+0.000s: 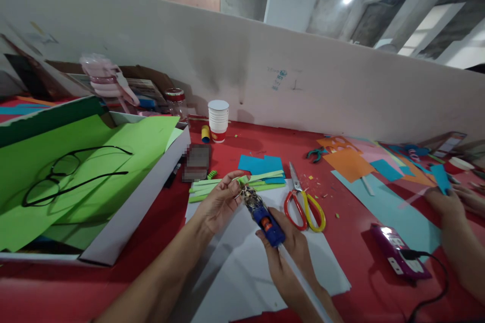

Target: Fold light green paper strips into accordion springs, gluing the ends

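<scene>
In the head view, my right hand (293,247) is wrapped round a blue hot glue gun (271,227) with a long white glue stick (303,277) out of its rear end. Its nozzle end is crusted with dark and pale residue. My left hand (223,199) pinches a small piece of green paper (243,180) right at the nozzle; whether they touch I cannot tell. Behind it, light green paper strips (265,180) lie across white paper sheets (242,262). A small green paper coil (211,174) sits beside the strips.
Scissors (303,202) with red and yellow handles lie right of the sheets. A box (147,202) holds green paper and eyeglasses (56,181). Paper cups (219,120) stand near the wall. At right are a purple device (399,255) with a cable and another person's hand (445,202).
</scene>
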A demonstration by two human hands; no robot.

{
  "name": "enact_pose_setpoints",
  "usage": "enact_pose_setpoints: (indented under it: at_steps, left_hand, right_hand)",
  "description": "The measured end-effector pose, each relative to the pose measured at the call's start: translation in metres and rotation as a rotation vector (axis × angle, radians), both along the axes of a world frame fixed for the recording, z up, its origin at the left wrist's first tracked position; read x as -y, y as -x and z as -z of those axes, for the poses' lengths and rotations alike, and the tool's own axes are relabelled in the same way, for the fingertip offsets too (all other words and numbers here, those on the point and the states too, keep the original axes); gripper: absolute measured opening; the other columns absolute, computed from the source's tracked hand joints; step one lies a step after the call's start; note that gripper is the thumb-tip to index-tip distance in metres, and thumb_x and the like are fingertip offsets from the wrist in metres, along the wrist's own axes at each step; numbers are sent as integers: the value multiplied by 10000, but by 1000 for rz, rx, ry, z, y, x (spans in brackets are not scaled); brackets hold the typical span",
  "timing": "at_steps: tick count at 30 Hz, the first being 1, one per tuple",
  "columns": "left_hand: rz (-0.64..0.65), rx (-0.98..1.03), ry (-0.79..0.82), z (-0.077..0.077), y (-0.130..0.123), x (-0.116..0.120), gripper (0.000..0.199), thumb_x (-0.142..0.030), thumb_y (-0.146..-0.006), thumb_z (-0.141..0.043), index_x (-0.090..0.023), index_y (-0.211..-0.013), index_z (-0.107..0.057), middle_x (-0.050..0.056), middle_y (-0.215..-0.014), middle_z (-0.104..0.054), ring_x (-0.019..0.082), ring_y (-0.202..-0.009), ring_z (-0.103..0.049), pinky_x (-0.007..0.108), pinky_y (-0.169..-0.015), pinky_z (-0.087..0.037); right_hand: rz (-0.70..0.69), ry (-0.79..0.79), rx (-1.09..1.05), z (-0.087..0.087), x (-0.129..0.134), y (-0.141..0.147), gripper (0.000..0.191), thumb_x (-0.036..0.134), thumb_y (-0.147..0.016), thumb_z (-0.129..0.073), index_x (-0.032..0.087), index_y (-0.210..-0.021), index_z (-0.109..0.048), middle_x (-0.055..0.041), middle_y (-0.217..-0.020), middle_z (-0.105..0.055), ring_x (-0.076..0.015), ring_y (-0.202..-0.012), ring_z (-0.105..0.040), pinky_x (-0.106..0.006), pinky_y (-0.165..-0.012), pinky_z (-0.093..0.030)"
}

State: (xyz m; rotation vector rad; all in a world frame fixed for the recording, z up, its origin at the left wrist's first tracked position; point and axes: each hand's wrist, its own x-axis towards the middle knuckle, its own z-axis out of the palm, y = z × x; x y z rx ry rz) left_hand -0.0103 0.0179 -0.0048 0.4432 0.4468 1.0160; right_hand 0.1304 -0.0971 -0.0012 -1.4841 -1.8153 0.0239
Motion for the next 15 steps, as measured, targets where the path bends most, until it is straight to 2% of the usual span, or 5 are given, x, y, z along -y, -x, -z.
enact_pose_setpoints:
  at_steps: [2, 4, 8, 12, 15]
  left_hand:
    - [-1, -12, 8, -2, 0, 1, 312, -84, -622, -745, -172, -902, -637, 13, -840, -687, 118, -713, -645, 218, -694, -509]
    - [-10, -30, 14, -4, 0, 2, 326, -89, -611, -756, -170, -904, -639, 9, -821, -683, 123, -724, -647, 215, -691, -509]
    - [-30, -60, 15, -5, 0, 2, 334, -97, -597, -767, -175, -899, -646, 6, -796, -683, 125, -717, -647, 209, -679, -510]
    - [-24, -70, 29, -6, 0, 2, 326, -88, -600, -762, -179, -890, -646, 14, -816, -688, 121, -693, -642, 213, -662, -510]
    - [-25, -49, 35, -6, -1, 2, 305, -84, -607, -754, -178, -876, -644, 9, -811, -685, 118, -691, -640, 213, -660, -510]
  right_hand:
    - [-20, -103, 99, 2, -3, -1, 391, 207, -871, -457, 199, -1262, -445, -96, -924, -676, -238, -780, -652, -340, -669, -530]
    - [-22, -174, 204, 3, -5, -2, 386, 173, -870, -432, 160, -1256, -437, -115, -953, -673, -240, -793, -648, -356, -671, -535]
    - [-16, -190, 344, 4, -4, -6, 420, 111, -840, -414, 112, -1261, -422, -149, -1013, -649, -252, -866, -626, -388, -719, -536]
    - [-30, -194, 355, 5, -3, -7, 445, 116, -830, -422, 109, -1274, -411, -155, -1021, -643, -257, -882, -622, -394, -725, -540]
    - [-32, -178, 267, 3, -4, -6, 418, 148, -855, -422, 126, -1273, -412, -141, -1006, -656, -250, -862, -634, -383, -717, -541]
